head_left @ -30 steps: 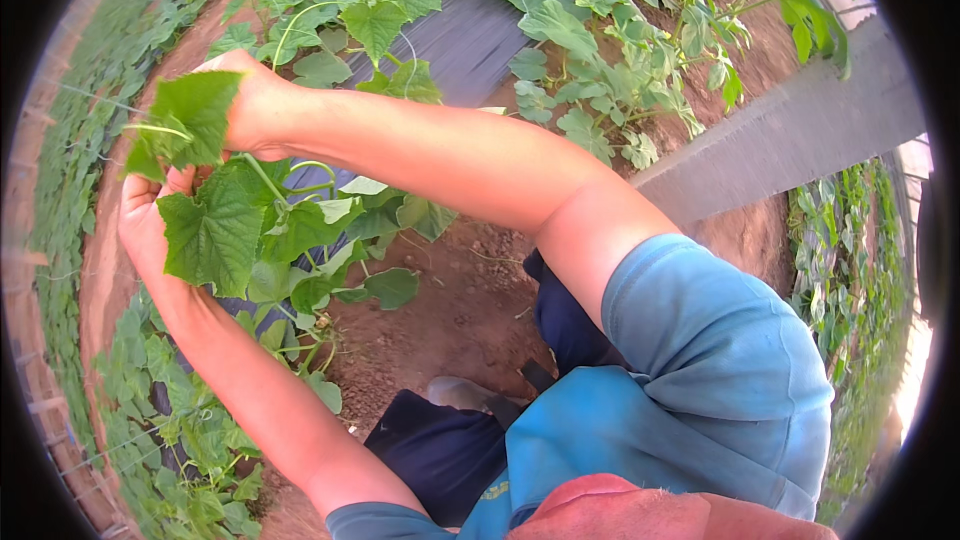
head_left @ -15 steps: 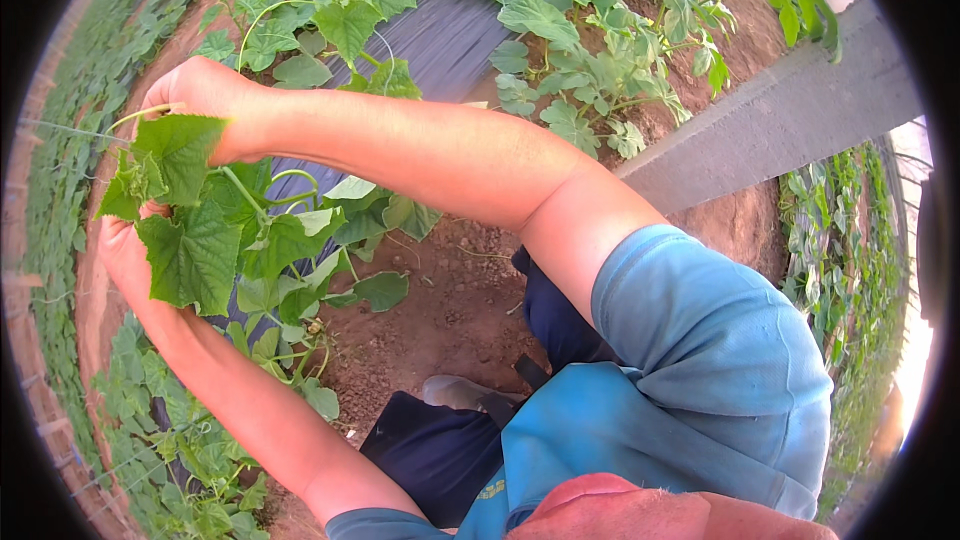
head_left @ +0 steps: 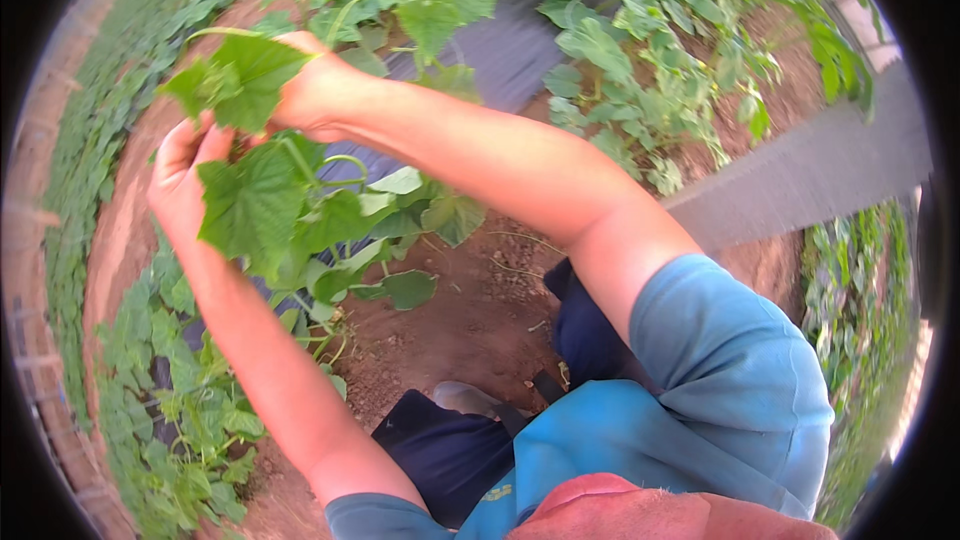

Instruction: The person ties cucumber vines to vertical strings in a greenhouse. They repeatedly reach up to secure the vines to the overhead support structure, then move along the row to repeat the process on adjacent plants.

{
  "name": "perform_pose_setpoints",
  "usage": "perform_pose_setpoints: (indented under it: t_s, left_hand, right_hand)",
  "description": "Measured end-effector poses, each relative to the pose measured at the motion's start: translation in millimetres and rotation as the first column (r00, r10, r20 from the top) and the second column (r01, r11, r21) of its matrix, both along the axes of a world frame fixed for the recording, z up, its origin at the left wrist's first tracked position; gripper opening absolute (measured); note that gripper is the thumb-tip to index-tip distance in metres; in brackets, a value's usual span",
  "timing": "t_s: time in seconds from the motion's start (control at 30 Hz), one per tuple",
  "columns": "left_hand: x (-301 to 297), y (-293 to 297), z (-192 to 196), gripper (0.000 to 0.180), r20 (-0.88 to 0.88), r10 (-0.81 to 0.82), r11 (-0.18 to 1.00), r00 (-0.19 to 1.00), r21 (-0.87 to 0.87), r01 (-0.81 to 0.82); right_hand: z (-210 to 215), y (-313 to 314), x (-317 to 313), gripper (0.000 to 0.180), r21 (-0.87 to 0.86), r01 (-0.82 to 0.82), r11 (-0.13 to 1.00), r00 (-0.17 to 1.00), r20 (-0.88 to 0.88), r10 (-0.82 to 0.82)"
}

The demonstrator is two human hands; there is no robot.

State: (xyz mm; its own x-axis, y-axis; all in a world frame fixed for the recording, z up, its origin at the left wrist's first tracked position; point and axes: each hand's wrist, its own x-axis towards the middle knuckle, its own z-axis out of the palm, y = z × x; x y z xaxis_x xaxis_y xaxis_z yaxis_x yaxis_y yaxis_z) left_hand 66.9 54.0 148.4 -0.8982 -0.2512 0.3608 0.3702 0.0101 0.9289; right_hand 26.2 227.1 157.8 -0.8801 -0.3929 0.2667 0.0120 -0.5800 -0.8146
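Vine plant (head_left: 300,230): I see it at about ten o'clock in the head view, a young broad-leaved climber rising from red-brown soil (head_left: 450,340), both hands in its upper leaves.
Ground cover: rows of the same leafy plants (head_left: 640,70) run from twelve to two o'clock, with a grey sheet (head_left: 510,50) between them; more plants (head_left: 170,420) lie at eight o'clock.
Right arm: it crosses from four o'clock up to eleven; the blue sleeve (head_left: 730,380) fills the lower right.
Right hand (head_left: 310,90): clenched at the base of the top leaf (head_left: 235,80), fingers mostly hidden behind it, so I cannot tell exactly what they pinch.
Left hand (head_left: 180,180): fingers loosely curled at nine o'clock, touching the edge of the large leaf (head_left: 250,205); a firm grip is not visible.
Change: compared with a second ago, the right hand sits higher and the top leaf is lifted with it, while the left hand has stayed beside the large leaf.
Meaning: I judge the shoot tip is being drawn upward and steadied from below.
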Motion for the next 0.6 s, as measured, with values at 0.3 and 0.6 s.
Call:
perform_pose_setpoints:
  t_s: [0.3, 0.6]
  left_hand:
    - [3, 12, 7, 0.021, 0.009, 0.088, 0.995, 0.996, -0.058, -0.087]
    - [6, 24, 11, 0.022, -0.003, 0.065, 0.996, 0.998, 0.068, -0.064]
  right_hand:
    - [3, 11, -1, 0.024, 0.657, 0.373, 0.655, 0.897, -0.436, -0.074]
    - [15, 7, 8, 0.032, 0.354, 0.415, 0.839, 0.871, -0.421, -0.253]
